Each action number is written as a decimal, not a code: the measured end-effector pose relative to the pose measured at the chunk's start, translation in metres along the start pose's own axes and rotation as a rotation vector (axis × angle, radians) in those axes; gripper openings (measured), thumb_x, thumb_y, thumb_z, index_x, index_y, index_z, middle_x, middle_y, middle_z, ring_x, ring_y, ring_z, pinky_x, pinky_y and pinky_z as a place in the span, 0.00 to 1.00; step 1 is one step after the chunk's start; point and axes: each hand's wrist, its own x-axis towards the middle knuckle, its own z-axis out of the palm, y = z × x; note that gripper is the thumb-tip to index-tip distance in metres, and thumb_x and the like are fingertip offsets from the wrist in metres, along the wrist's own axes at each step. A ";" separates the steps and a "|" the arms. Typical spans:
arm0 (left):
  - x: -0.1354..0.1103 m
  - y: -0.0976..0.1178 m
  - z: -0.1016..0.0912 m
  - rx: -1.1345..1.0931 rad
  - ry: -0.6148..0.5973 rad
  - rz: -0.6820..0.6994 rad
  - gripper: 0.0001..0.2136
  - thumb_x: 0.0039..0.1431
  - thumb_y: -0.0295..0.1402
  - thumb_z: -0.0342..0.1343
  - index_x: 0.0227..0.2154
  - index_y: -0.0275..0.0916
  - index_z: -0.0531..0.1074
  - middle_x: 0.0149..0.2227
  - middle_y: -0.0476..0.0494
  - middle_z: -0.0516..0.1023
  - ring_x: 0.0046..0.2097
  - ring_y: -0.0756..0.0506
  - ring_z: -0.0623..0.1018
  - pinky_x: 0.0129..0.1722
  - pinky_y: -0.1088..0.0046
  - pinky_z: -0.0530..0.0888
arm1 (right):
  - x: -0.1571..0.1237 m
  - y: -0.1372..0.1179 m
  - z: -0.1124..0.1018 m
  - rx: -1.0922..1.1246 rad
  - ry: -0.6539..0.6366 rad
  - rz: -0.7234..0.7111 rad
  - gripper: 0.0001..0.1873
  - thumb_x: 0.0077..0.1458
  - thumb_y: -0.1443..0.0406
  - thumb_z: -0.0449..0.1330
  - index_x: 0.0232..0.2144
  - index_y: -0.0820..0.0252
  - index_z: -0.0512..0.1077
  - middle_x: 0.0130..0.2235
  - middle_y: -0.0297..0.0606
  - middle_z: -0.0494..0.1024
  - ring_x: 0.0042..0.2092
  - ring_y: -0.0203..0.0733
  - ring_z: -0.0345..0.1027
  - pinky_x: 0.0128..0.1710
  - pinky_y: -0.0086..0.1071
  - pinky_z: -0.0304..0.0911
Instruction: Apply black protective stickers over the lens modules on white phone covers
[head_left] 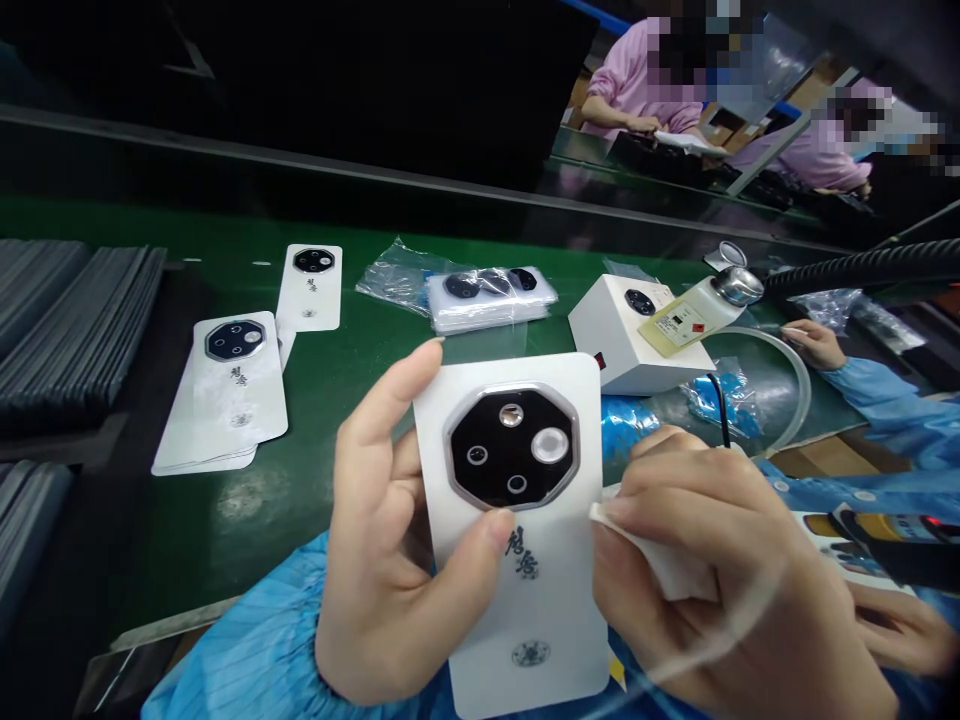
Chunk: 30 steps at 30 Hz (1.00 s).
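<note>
My left hand point(390, 540) is wrapped round a white phone back cover point(525, 600) held upright in front of me; its thumb rests just below the black octagonal camera module point(512, 445). My right hand point(720, 570) is closed on a small white wiping cloth point(660, 560), pinched against the cover's right edge. Both of my sleeves are light blue.
On the green conveyor belt point(360, 400) lie two more white covers point(238, 385) point(310, 287) and a bagged stack of covers point(491, 295). A white box point(622, 345), a solvent dispenser bottle point(705, 305) and a co-worker's hand point(817, 345) are at the right. Dark trays point(67, 320) stand left.
</note>
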 end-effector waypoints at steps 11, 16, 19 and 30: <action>0.006 -0.001 0.018 -0.044 0.140 0.174 0.38 0.45 0.18 0.53 0.59 0.51 0.55 0.45 0.55 0.76 0.31 0.50 0.79 0.38 0.74 0.82 | 0.001 -0.010 0.018 0.021 0.082 0.016 0.06 0.49 0.76 0.58 0.30 0.64 0.67 0.28 0.36 0.72 0.30 0.35 0.64 0.31 0.35 0.62; 0.001 -0.009 0.021 0.143 0.229 0.291 0.35 0.46 0.21 0.54 0.59 0.50 0.57 0.48 0.54 0.75 0.42 0.43 0.79 0.42 0.66 0.81 | 0.002 -0.007 0.023 0.029 0.069 0.015 0.06 0.49 0.76 0.60 0.30 0.65 0.67 0.28 0.37 0.72 0.29 0.35 0.62 0.29 0.34 0.58; -0.007 -0.017 0.021 0.279 0.250 0.319 0.32 0.50 0.25 0.55 0.59 0.47 0.58 0.55 0.52 0.70 0.48 0.39 0.77 0.46 0.61 0.79 | 0.002 -0.006 0.024 0.034 0.062 0.021 0.06 0.50 0.75 0.59 0.31 0.64 0.67 0.29 0.37 0.72 0.30 0.35 0.61 0.29 0.34 0.57; -0.004 -0.031 0.023 0.379 0.181 0.508 0.31 0.57 0.24 0.52 0.62 0.47 0.50 0.45 0.49 0.77 0.39 0.46 0.80 0.33 0.68 0.82 | 0.001 -0.004 0.027 -0.002 0.040 0.028 0.03 0.54 0.73 0.56 0.32 0.63 0.67 0.30 0.37 0.72 0.30 0.36 0.62 0.30 0.34 0.58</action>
